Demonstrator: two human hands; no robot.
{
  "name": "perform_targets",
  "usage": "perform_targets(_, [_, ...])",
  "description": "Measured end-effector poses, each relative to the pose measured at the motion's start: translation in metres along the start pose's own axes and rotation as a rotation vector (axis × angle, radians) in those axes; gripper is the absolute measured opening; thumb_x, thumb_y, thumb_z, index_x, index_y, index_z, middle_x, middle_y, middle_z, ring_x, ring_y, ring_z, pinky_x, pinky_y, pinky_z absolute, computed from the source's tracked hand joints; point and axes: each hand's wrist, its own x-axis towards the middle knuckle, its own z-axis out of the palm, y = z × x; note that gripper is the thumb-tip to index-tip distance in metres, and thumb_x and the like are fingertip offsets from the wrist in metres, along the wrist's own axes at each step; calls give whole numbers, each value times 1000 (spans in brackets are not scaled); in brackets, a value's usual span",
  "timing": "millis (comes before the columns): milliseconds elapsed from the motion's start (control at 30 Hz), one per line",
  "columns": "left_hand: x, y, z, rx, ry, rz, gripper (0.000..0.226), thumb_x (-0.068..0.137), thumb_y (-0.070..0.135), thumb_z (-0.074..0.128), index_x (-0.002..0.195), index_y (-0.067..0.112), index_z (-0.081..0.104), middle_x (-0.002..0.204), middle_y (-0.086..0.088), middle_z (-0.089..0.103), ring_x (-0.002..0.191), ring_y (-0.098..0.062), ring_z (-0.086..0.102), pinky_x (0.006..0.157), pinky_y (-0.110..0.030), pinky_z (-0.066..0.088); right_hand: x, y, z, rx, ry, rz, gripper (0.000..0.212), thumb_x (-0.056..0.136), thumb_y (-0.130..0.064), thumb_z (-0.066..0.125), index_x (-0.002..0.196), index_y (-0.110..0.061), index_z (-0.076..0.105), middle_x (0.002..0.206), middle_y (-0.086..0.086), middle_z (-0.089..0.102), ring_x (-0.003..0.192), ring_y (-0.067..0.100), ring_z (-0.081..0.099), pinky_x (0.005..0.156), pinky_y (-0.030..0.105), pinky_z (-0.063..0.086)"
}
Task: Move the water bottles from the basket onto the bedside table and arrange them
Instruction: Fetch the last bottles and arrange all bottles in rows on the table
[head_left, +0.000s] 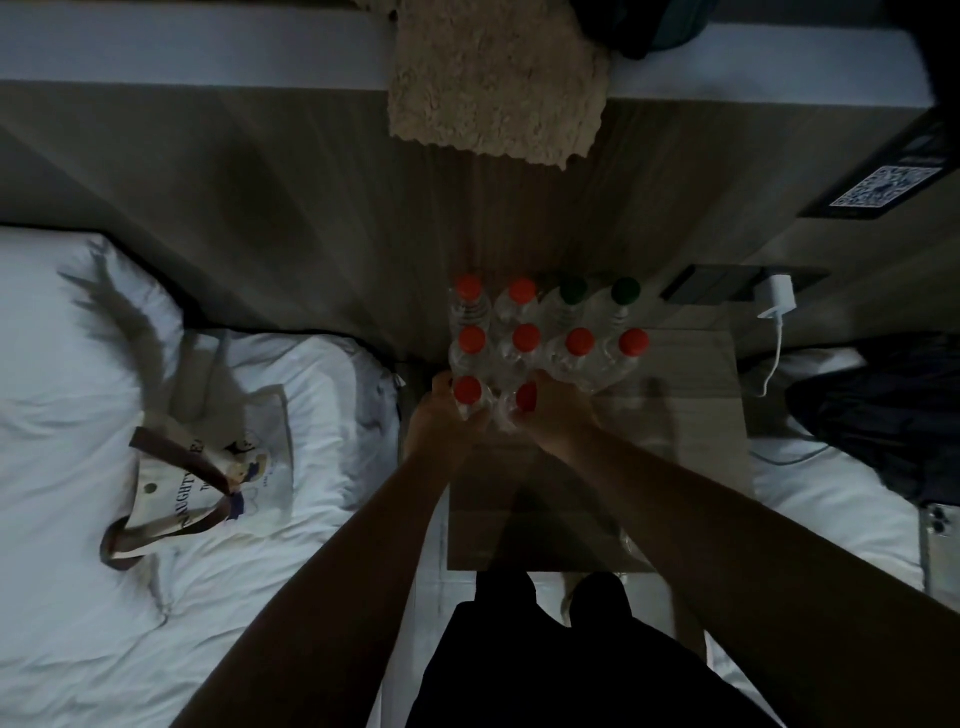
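Note:
Several clear water bottles stand upright in rows at the far left of the wooden bedside table (691, 415). Most have red caps; two at the back right have green caps (625, 291). My left hand (441, 415) grips the front-left red-capped bottle (467, 391). My right hand (558, 410) grips the red-capped bottle (525, 397) beside it. Both bottles stand on the table in a third, front row. A cloth tote bag (208, 483) lies flat on the bed at left.
White beds (78, 389) flank the table. A white charger and cable (776, 301) hang at the table's right rear. A phone (940, 540) lies on the right bed beside dark clothing (883, 415). A fuzzy cloth (493, 78) hangs over the headboard ledge. My legs stand before the table.

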Motion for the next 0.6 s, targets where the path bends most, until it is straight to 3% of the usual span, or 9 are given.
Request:
perform_targets(67, [4,4,3,-31,-28,-40,57,82,42,68,126,12,47,109,-4,63,92,-17,61,72,-27,44,4,0,5,67,-17,46,19,82,-32,65,71,-25,51,67,-6,57,60,8,54,51,20,37])
perform_targets(167, [13,8,3,-52,-77,-85,42,88,37,62,122,14,52,104,-2,64,79,-8,54,63,-21,40,6,-3,8,117,23,92,19,84,-26,63,67,-22,54,65,-5,59,58,8,56,49,18,35])
perform_targets(267, [14,4,4,-84,-89,-81,37,89,34,61,120,15,54,103,-4,66,84,-14,61,68,-24,45,0,-7,13,115,73,94,18,87,-23,59,70,-19,57,65,-7,60,57,3,55,48,13,33])
perform_targets(433, [7,1,8,-156,-68,-58,36,90,32,60,122,18,53,102,3,64,92,-14,63,78,-30,52,-7,-4,18,204,141,91,12,89,-24,58,79,-18,59,72,-8,62,64,1,57,51,11,34])
perform_targets(533, [6,5,5,-166,-64,-77,41,90,32,60,125,16,49,99,5,60,90,-15,62,76,-30,51,-4,-4,12,189,117,106,10,87,-26,62,91,-17,61,81,-8,62,72,3,56,57,15,39])
perform_targets(600, [6,5,4,-159,-59,-118,52,87,35,62,131,15,41,100,4,58,83,-11,58,69,-28,50,-1,0,10,224,61,109,28,82,-26,69,107,-17,60,95,-4,66,86,10,62,64,20,45])
